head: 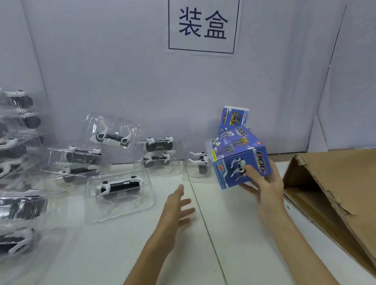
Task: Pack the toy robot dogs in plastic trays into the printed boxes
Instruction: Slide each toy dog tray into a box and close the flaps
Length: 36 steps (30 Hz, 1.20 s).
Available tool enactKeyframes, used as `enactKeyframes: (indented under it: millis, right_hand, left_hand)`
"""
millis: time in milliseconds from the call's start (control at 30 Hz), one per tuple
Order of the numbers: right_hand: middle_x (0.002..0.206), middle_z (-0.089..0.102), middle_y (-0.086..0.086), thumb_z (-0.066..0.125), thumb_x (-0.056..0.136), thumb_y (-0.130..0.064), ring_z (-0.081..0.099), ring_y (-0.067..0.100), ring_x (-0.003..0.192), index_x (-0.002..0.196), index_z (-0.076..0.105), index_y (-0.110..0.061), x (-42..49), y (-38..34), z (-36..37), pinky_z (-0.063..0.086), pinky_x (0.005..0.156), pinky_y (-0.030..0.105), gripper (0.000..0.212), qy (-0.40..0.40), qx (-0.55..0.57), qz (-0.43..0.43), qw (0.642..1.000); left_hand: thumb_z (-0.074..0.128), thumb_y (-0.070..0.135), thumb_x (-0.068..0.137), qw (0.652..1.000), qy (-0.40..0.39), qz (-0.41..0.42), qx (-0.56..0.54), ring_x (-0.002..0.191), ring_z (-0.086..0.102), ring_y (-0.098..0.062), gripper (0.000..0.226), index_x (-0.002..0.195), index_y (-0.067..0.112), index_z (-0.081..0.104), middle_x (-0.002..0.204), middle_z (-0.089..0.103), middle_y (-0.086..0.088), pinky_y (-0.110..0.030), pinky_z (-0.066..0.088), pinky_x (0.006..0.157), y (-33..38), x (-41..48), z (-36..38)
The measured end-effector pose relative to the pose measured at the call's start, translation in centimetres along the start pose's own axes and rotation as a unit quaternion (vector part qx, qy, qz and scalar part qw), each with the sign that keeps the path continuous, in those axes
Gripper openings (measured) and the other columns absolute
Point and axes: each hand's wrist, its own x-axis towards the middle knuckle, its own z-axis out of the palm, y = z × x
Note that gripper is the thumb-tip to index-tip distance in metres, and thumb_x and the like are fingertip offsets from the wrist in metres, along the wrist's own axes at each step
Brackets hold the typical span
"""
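My right hand [266,181] grips a blue printed box [233,159] tilted above the white table, thumb across its front face. A second printed box [234,118] stands behind it against the wall. My left hand [178,205] hovers open over the table, fingers spread, holding nothing. The nearest clear plastic tray [118,195] with a black-and-white toy robot dog lies just left of that hand. Another tray [197,167] sits partly hidden behind the held box.
Several more trays with dogs lie and lean at the back [159,154], with stacks at the far left [11,151]. An open torn cardboard carton [342,195] fills the right side. A sign [203,23] hangs on the wall behind the white table [114,250].
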Motion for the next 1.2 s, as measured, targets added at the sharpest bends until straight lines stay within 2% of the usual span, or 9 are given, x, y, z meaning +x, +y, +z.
enactKeyframes:
  millis: [167,300,467,533,667,800,933,1033,1200]
  right_hand:
    - [0.135,0.063,0.014,0.053,0.091,-0.030,0.064,0.031,0.118,0.127,0.069,-0.016,-2.3,0.8,-0.1,0.056,0.092,0.048,0.041,-0.188,0.196,0.223,0.936]
    - [0.132,0.052,0.031,0.081,0.066,-0.041,0.054,0.039,0.115,0.131,0.055,0.006,-3.1,1.0,0.6,0.044,0.102,0.057,0.085,-0.271,0.114,0.264,0.919]
    - [0.133,0.064,0.014,0.041,0.090,-0.060,0.057,0.032,0.120,0.134,0.064,-0.016,-3.4,1.3,1.2,0.046,0.103,0.050,0.066,-0.252,0.008,0.313,0.916]
    - [0.129,0.067,0.014,0.049,0.089,-0.052,0.062,0.033,0.119,0.133,0.063,-0.014,-3.7,1.9,1.6,0.052,0.093,0.048,0.060,-0.249,-0.027,0.308,0.918]
    - [0.128,0.068,0.012,0.043,0.095,-0.051,0.062,0.034,0.122,0.132,0.064,-0.017,-3.9,2.3,1.7,0.048,0.102,0.051,0.054,-0.256,-0.055,0.284,0.922]
    - [0.120,0.071,0.013,0.039,0.101,-0.049,0.066,0.036,0.114,0.124,0.069,-0.018,-3.8,2.5,1.6,0.052,0.099,0.053,0.049,-0.249,-0.108,0.254,0.928]
    - [0.109,0.071,0.019,0.041,0.106,-0.036,0.071,0.031,0.096,0.113,0.068,-0.008,-3.7,3.9,1.8,0.061,0.079,0.042,0.039,-0.195,-0.152,0.222,0.943]
    - [0.098,0.075,0.008,0.057,0.099,-0.019,0.072,0.018,0.077,0.110,0.066,-0.014,-2.9,4.8,3.7,0.058,0.069,0.031,0.015,-0.204,-0.224,0.192,0.934]
    - [0.103,0.064,-0.007,0.061,0.090,-0.014,0.059,0.020,0.094,0.113,0.056,-0.021,-2.6,6.6,9.7,0.047,0.074,0.013,0.024,-0.311,-0.349,0.079,0.881]
  left_hand:
    - [0.041,0.073,0.087,0.974,-0.138,-0.024,-0.176,0.121,0.064,-0.031,0.076,0.136,0.016,0.054,0.131,0.067,-0.012,-0.052,0.044,0.108,0.7,-0.2,-0.3]
    - [0.028,0.082,0.083,0.950,-0.184,0.053,-0.248,0.136,0.051,-0.034,0.091,0.148,0.021,0.048,0.145,0.056,-0.013,-0.058,0.030,0.118,1.1,-0.3,-1.2]
    - [0.031,0.080,0.084,0.944,-0.186,0.101,-0.252,0.130,0.056,-0.035,0.082,0.139,0.027,0.060,0.141,0.060,-0.012,-0.057,0.042,0.108,0.9,-0.5,-1.5]
    - [0.035,0.082,0.080,0.950,-0.192,0.085,-0.233,0.127,0.059,-0.038,0.088,0.142,0.023,0.056,0.138,0.062,-0.014,-0.060,0.039,0.110,1.0,-0.9,-1.1]
    - [0.068,0.087,0.056,0.957,-0.211,0.099,-0.171,0.130,0.056,-0.036,0.111,0.146,0.024,0.048,0.141,0.059,-0.013,-0.063,0.035,0.112,1.4,-1.4,-1.0]
    - [0.078,0.064,0.060,0.971,-0.168,0.109,-0.127,0.121,0.064,-0.031,0.092,0.138,0.023,0.052,0.130,0.068,-0.009,-0.058,0.046,0.105,1.4,-1.6,-0.7]
    - [0.065,0.055,0.076,0.963,-0.124,0.120,-0.205,0.102,0.073,-0.029,0.051,0.113,0.021,0.076,0.117,0.074,-0.011,-0.041,0.060,0.078,1.6,-1.3,-1.1]
    - [0.056,0.061,0.086,0.938,-0.080,0.145,-0.304,0.090,0.075,-0.025,0.047,0.105,0.025,0.079,0.109,0.076,-0.007,-0.039,0.061,0.073,2.5,-1.0,-2.6]
    - [0.035,0.054,0.102,0.928,-0.036,0.224,-0.294,0.071,0.073,-0.016,0.051,0.093,0.026,0.076,0.086,0.075,0.002,-0.033,0.060,0.065,5.8,-1.0,-5.5]
